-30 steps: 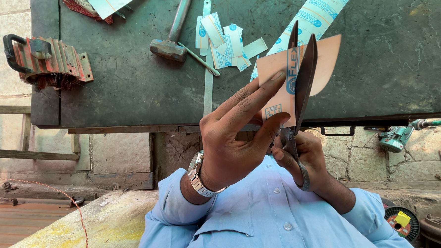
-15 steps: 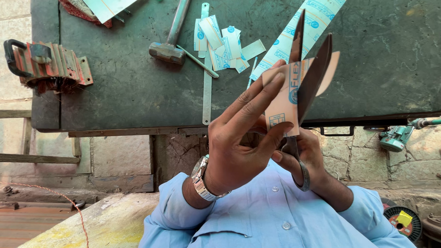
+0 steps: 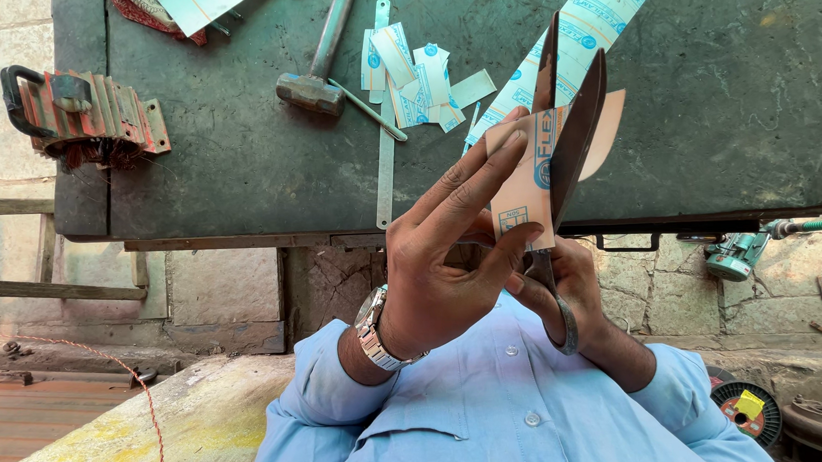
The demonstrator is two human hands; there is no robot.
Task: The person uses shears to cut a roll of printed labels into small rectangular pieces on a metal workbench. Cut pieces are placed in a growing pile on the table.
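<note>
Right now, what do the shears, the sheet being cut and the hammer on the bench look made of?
Shears: dark, dull metal blades, probably steel.
Sheet held by the left hand: thin and stiff, coppery-tan face with blue print; likely coated sheet metal, though card cannot be ruled out.
Hammer: grey metal head, rusty-looking shaft.

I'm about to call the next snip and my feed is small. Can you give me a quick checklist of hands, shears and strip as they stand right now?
1. Left hand grips the strip piece, thumb and fingers pinching it: ok.
2. Right hand on the shears' handles: ok, though mostly hidden behind the left hand.
3. Shears blades parted, piece between them: ok.
4. Left fingertips away from the blades: not ok, they lie right beside the cutting edge.
5. Cut line marked on the piece: cannot tell.
6. Bench below holds a hammer and cut scraps, apart from the hands: ok.
</note>
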